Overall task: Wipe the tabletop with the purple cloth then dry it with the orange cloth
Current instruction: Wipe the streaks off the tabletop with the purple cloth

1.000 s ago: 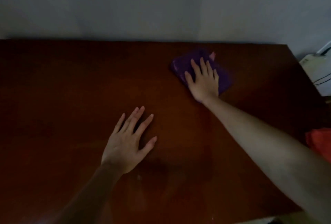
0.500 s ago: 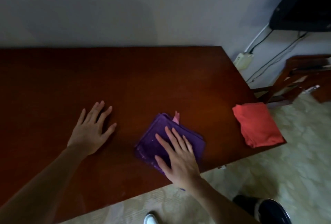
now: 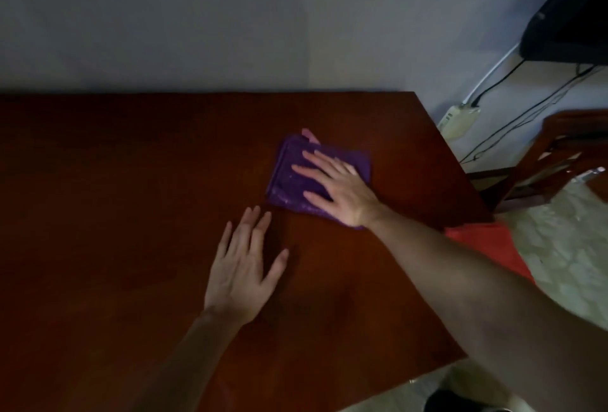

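Note:
The folded purple cloth (image 3: 289, 178) lies flat on the dark red-brown tabletop (image 3: 131, 197), right of centre. My right hand (image 3: 335, 189) presses down on it with fingers spread flat, covering its right half. My left hand (image 3: 245, 267) rests palm down on the bare wood just in front and left of the cloth, fingers apart, holding nothing. The orange cloth (image 3: 487, 247) lies at the table's right edge, partly hidden behind my right forearm.
A grey wall runs along the table's far edge. To the right stand a wooden chair (image 3: 566, 155), a white power strip (image 3: 459, 117) with cables, and a dark screen (image 3: 572, 13) at the upper right. Pale tiled floor shows beyond the right and near edges.
My right hand has pushed the purple cloth away from the near edge toward the middle right of the table. The view has shifted, and my left hand now sits closer to the cloth.

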